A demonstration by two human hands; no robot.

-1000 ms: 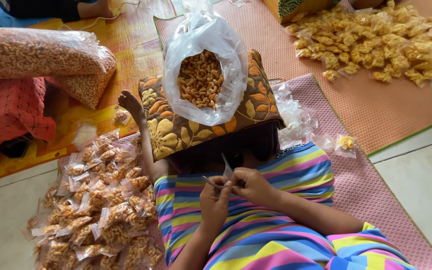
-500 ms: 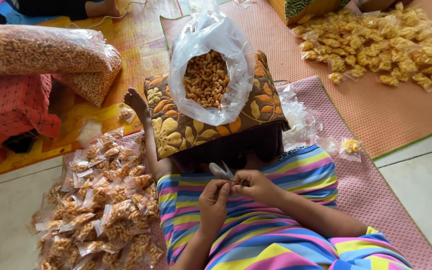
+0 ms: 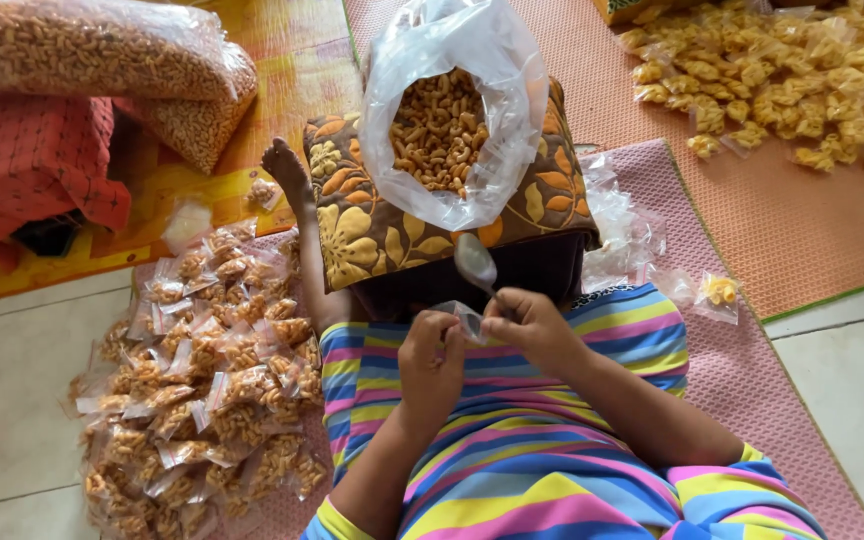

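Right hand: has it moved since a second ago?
Barely. The right hand stays by the left hand at the small clear bag, just below the floral cushion, as before.

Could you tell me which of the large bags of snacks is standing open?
The clear bag resting on the leaf-patterned cushion, just beyond the hands: its mouth gapes, showing the snacks inside. The two big bags at the upper left lie closed on their sides.

The right hand [image 3: 522, 325] now holds a spoon [image 3: 475, 262] — raised, seemingly; small bag [image 3: 464, 318] opened.
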